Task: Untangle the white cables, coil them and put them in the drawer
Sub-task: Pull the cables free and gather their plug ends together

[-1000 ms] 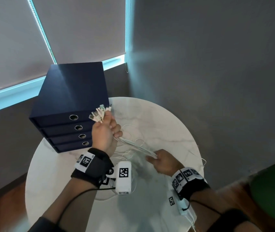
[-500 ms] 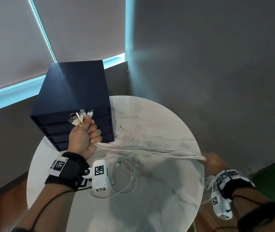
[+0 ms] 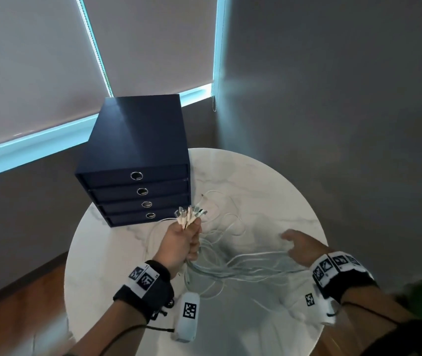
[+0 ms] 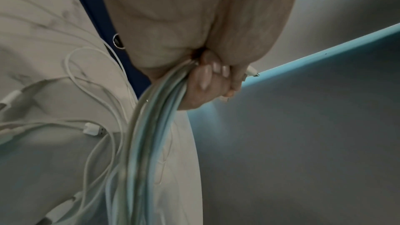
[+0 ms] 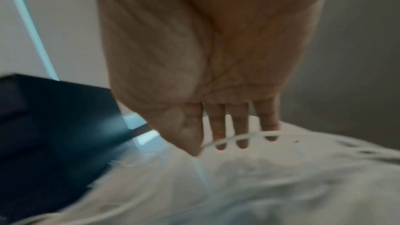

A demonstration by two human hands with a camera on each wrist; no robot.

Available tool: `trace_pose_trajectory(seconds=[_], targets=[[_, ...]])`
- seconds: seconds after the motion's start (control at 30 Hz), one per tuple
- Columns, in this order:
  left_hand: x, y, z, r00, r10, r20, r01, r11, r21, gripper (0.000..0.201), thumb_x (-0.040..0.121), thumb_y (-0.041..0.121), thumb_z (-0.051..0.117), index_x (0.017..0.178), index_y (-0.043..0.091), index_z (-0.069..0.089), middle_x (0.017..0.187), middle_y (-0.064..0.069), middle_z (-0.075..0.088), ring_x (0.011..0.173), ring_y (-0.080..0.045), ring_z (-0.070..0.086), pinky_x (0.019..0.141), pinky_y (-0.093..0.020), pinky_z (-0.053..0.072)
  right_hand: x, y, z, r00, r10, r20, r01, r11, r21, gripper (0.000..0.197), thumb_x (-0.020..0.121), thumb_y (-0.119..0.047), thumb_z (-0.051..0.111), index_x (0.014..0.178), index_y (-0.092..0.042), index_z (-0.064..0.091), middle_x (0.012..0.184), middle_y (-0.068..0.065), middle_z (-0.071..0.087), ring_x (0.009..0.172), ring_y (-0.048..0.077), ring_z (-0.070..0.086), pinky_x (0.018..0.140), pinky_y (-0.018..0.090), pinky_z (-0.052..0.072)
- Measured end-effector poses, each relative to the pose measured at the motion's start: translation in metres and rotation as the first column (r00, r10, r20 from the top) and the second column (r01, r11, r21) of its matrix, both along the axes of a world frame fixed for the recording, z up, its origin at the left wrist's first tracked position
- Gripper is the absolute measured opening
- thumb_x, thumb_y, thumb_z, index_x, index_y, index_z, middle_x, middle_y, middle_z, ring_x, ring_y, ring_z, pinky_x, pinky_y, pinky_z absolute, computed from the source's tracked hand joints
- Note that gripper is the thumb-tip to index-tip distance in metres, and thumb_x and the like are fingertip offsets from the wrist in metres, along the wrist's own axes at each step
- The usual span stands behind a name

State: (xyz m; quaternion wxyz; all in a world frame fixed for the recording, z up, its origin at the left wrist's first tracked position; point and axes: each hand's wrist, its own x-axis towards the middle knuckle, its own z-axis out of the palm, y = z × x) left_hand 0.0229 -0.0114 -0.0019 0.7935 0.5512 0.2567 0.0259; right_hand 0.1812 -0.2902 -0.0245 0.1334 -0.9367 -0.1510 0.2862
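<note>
My left hand (image 3: 186, 240) grips a bundle of white cables (image 3: 230, 265) just below their plug ends (image 3: 190, 214), which fan out above the fist. In the left wrist view the fingers (image 4: 207, 78) are curled round the cable bundle (image 4: 151, 126), which trails down to the table. My right hand (image 3: 299, 246) hovers over the table's right side with straight, spread fingers (image 5: 240, 126); one cable strand (image 5: 238, 137) runs across the fingertips, and I cannot tell whether it touches them. The dark blue drawer unit (image 3: 138, 160) stands at the back left, all drawers closed.
The round white marble table (image 3: 269, 181) holds loose cable loops (image 3: 225, 219) between my hands and the drawer unit. A grey wall stands close on the right, window blinds behind. Wooden floor shows at the left beyond the table edge.
My right hand has let go of the stretched cables and come back over the table with fingers spread. The left hand moved right and nearer, away from the drawer fronts, and the cables went slack.
</note>
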Motion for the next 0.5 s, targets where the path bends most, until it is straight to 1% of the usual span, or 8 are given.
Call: trace_pose_trajectory(seconds=[0.03, 0.1, 0.17, 0.2, 0.23, 0.3, 0.4, 0.5], targets=[[0.002, -0.003, 0.000, 1.000, 0.001, 0.000, -0.001, 1.000, 0.007, 0.037, 0.103, 0.025, 0.051, 0.068, 0.017, 0.048, 0.058, 0.002, 0.030, 0.043, -0.010, 0.024, 0.039, -0.017, 0.020, -0.007, 0.022, 0.009, 1.000, -0.003, 0.015, 0.000, 0.978, 0.209, 0.040, 0.093, -0.014, 0.059, 0.131, -0.023, 0.053, 0.135, 0.001, 0.055, 0.119, 0.018, 0.056, 0.092, 0.021, 0.042], [0.005, -0.011, 0.001, 1.000, -0.008, -0.004, 0.008, 1.000, 0.009, 0.036, 0.103, 0.025, 0.051, 0.068, 0.017, 0.047, 0.057, 0.002, 0.030, 0.043, -0.010, 0.024, 0.039, -0.017, 0.021, -0.027, 0.067, 0.027, 1.000, -0.011, 0.027, -0.006, 0.817, 0.577, 0.035, 0.092, -0.022, 0.065, 0.126, -0.020, 0.058, 0.123, 0.003, 0.063, 0.109, 0.017, 0.063, 0.088, 0.021, 0.045], [0.007, -0.018, 0.003, 1.000, -0.029, -0.006, 0.029, 0.999, 0.017, 0.036, 0.104, 0.025, 0.051, 0.069, 0.017, 0.047, 0.056, 0.003, 0.029, 0.044, -0.010, 0.023, 0.040, -0.018, 0.020, -0.046, 0.106, 0.044, 1.000, 0.019, -0.014, -0.002, 0.670, 0.742, 0.038, 0.090, -0.032, 0.067, 0.126, -0.024, 0.058, 0.118, 0.000, 0.065, 0.108, 0.011, 0.064, 0.093, 0.024, 0.049], [0.007, -0.021, 0.006, 0.999, -0.047, 0.001, 0.047, 0.998, 0.039, 0.035, 0.104, 0.023, 0.050, 0.070, 0.016, 0.047, 0.057, 0.002, 0.028, 0.045, -0.010, 0.023, 0.041, -0.019, 0.020, -0.054, 0.121, 0.050, 0.998, 0.049, -0.035, -0.003, 0.627, 0.779, 0.044, 0.089, -0.036, 0.068, 0.129, -0.025, 0.056, 0.121, -0.002, 0.064, 0.111, 0.006, 0.062, 0.096, 0.022, 0.048], [0.007, -0.024, 0.008, 0.997, -0.071, 0.013, 0.069, 0.995, 0.074, 0.033, 0.105, 0.019, 0.047, 0.072, 0.015, 0.045, 0.058, 0.002, 0.027, 0.046, -0.010, 0.022, 0.042, -0.020, 0.021, -0.061, 0.134, 0.056, 0.996, 0.079, -0.043, -0.015, 0.613, 0.790, 0.050, 0.087, -0.040, 0.069, 0.133, -0.027, 0.053, 0.124, -0.006, 0.062, 0.114, 0.002, 0.059, 0.098, 0.020, 0.046], [0.006, -0.026, 0.012, 0.992, -0.120, 0.039, 0.114, 0.985, 0.133, 0.031, 0.105, 0.006, 0.038, 0.075, 0.013, 0.042, 0.059, 0.000, 0.027, 0.047, -0.010, 0.024, 0.044, -0.022, 0.025, -0.068, 0.151, 0.060, 0.993, 0.114, 0.028, -0.095, 0.643, 0.760, 0.055, 0.084, -0.045, 0.068, 0.135, -0.030, 0.052, 0.126, -0.013, 0.060, 0.114, -0.002, 0.056, 0.099, 0.018, 0.044], [0.003, -0.026, 0.015, 0.989, -0.141, 0.049, 0.132, 0.979, 0.156, 0.030, 0.103, 0.000, 0.034, 0.075, 0.008, 0.043, 0.058, -0.005, 0.031, 0.047, -0.014, 0.031, 0.047, -0.027, 0.034, -0.071, 0.163, 0.060, 0.980, 0.101, 0.174, -0.195, 0.693, 0.694, 0.042, 0.088, -0.038, 0.066, 0.128, -0.028, 0.059, 0.118, -0.012, 0.060, 0.109, 0.002, 0.057, 0.100, 0.024, 0.044], [0.004, -0.021, 0.008, 0.984, -0.154, 0.089, 0.132, 0.968, 0.211, 0.014, 0.093, -0.001, 0.042, 0.083, -0.001, 0.053, 0.061, -0.010, 0.043, 0.051, -0.019, 0.041, 0.053, -0.031, 0.038, -0.075, 0.172, 0.058, 0.940, 0.141, 0.310, -0.316, 0.703, 0.638, 0.030, 0.093, -0.033, 0.059, 0.121, -0.024, 0.064, 0.111, -0.008, 0.057, 0.107, 0.008, 0.055, 0.097, 0.026, 0.044]])
